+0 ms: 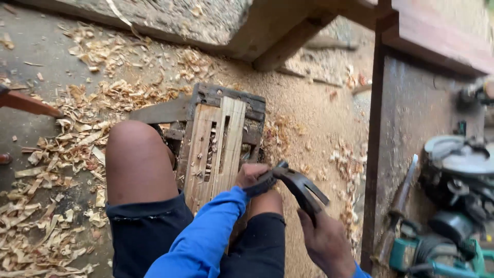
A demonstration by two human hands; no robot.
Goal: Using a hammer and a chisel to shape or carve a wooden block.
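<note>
A dark claw hammer [296, 185] hangs over the sawdust floor [314, 118] beside a slatted wooden stool [218, 141], its head gripped by the left hand [252, 175], its handle clenched in the right hand [324, 242], wood shavings [56, 154] scattered around.

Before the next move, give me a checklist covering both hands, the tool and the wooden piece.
1. Right hand closed around the dark tool: ok.
2. Left hand gripping the tool's other end, at the edge of the slatted wooden piece: ok.
3. Tool actually touching the wood: cannot tell, the left hand hides it.
4. Wooden piece held firm beside the bare knee: cannot tell.
5. Floor free of wood shavings: not ok, they are heaped all around.
6. Power tools on the right kept apart from both hands: ok.
</note>
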